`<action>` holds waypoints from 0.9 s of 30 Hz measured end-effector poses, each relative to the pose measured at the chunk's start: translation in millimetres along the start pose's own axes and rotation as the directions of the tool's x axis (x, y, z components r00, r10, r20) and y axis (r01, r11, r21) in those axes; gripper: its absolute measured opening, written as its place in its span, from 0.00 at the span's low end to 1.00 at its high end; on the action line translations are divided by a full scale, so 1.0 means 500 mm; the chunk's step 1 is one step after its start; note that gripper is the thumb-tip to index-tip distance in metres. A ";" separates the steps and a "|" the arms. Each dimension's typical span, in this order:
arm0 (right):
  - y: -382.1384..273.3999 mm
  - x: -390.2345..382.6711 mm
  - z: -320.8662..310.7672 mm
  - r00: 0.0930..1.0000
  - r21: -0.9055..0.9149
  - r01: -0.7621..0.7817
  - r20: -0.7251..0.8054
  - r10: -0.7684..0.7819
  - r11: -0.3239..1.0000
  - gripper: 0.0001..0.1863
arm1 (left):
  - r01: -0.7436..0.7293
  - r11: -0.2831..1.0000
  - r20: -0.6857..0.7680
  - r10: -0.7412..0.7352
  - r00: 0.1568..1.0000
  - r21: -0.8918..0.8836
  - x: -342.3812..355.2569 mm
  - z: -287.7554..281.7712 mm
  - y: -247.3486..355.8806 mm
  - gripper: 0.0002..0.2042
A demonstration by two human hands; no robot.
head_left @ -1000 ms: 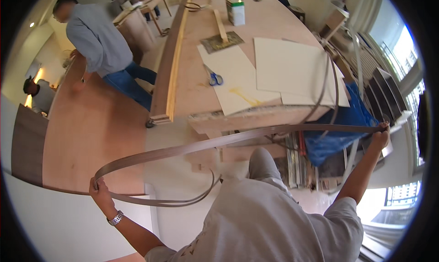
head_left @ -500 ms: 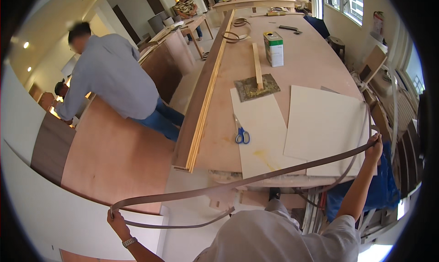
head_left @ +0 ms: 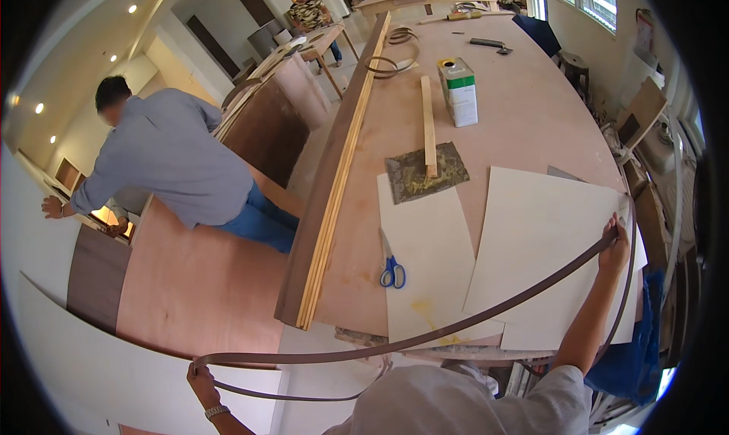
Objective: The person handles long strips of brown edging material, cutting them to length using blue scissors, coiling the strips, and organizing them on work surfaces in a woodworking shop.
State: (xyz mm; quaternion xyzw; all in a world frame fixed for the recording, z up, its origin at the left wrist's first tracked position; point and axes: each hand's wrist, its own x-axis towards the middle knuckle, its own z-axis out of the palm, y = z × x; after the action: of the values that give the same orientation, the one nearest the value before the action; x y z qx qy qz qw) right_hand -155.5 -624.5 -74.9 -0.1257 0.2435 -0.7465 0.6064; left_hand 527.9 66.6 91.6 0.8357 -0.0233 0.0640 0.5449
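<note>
A long brown strip of edge banding [head_left: 490, 312] stretches between my two hands, sagging in the middle over the near edge of the workbench. My left hand [head_left: 203, 387], at the lower left, is closed round one bend of it, and a tail loops back underneath toward my body. At the right, my right hand [head_left: 613, 249] grips the strip above some white sheets [head_left: 547, 230], with another length hanging down beside my forearm. Blue-handled scissors [head_left: 392, 272] lie on a narrower pale sheet [head_left: 425, 260] between my hands.
On the workbench [head_left: 516, 93] stand a green-and-white can [head_left: 460, 93] and a wooden stick [head_left: 429, 124] on a stained plate [head_left: 406, 184]. Coiled strips [head_left: 383, 64] lie farther off. Long boards [head_left: 334, 230] line its left edge. A co-worker [head_left: 167, 146] bends over a wooden panel [head_left: 201, 275].
The strip sags more, and my right hand has come slightly inward and lower in view. The co-worker's arm now reaches out to the left. The bench appears lower and nearer.
</note>
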 end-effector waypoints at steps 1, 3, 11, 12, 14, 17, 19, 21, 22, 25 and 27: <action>0.012 -0.012 0.025 1.000 -0.099 0.018 0.020 -0.016 0.995 0.17 | 0.006 1.000 0.022 -0.005 1.000 -0.011 0.000 0.009 0.002 0.10; 0.029 -0.032 0.056 0.999 -0.201 0.041 0.040 -0.033 0.979 0.18 | 0.015 1.000 0.050 -0.014 0.999 -0.021 0.004 0.027 0.006 0.08; 0.035 0.013 0.088 0.997 -0.222 0.053 0.064 -0.040 0.974 0.22 | 0.005 0.999 0.112 0.000 0.994 -0.045 0.003 0.102 0.027 0.09; 0.038 0.012 0.100 0.996 -0.220 0.061 0.072 -0.047 0.974 0.22 | 0.006 0.998 0.112 0.000 0.994 -0.056 -0.001 0.107 0.028 0.09; 0.045 0.000 0.125 0.999 -0.209 0.032 0.021 -0.028 0.977 0.23 | 0.079 0.997 0.125 -0.079 0.989 0.003 -0.012 0.111 0.024 0.11; 0.064 -0.011 0.141 0.997 -0.255 0.043 0.072 -0.025 0.966 0.26 | 0.082 0.997 0.187 -0.081 0.979 0.004 -0.015 0.110 -0.012 0.11; 0.063 -0.045 0.173 0.998 -0.254 0.040 0.060 -0.026 0.966 0.27 | 0.079 0.996 0.194 -0.084 0.977 0.029 -0.036 0.121 -0.006 0.12; 0.050 -0.070 0.197 0.997 -0.232 0.046 0.076 -0.029 0.972 0.26 | 0.071 0.996 0.203 -0.081 0.976 0.057 -0.042 0.114 -0.012 0.12; 0.044 -0.084 0.205 0.996 -0.208 0.045 0.087 -0.027 0.977 0.26 | 0.020 0.994 0.228 -0.044 0.973 0.106 -0.040 0.107 -0.021 0.12; 0.039 -0.130 0.199 0.991 -0.302 0.067 0.134 -0.027 0.951 0.24 | -0.060 0.986 0.262 0.016 0.965 0.159 -0.052 0.089 -0.036 0.13; 0.036 -0.178 0.205 0.995 -0.310 0.056 0.091 -0.029 0.949 0.23 | -0.083 0.983 0.266 0.036 0.963 0.165 -0.066 0.078 -0.045 0.14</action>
State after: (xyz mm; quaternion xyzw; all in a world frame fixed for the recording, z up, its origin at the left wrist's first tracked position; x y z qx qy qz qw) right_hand -70.0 -562.7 12.5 -0.2568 0.3297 -0.7055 0.5724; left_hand 500.7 39.0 51.4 0.8804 -0.1146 -0.0286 0.4593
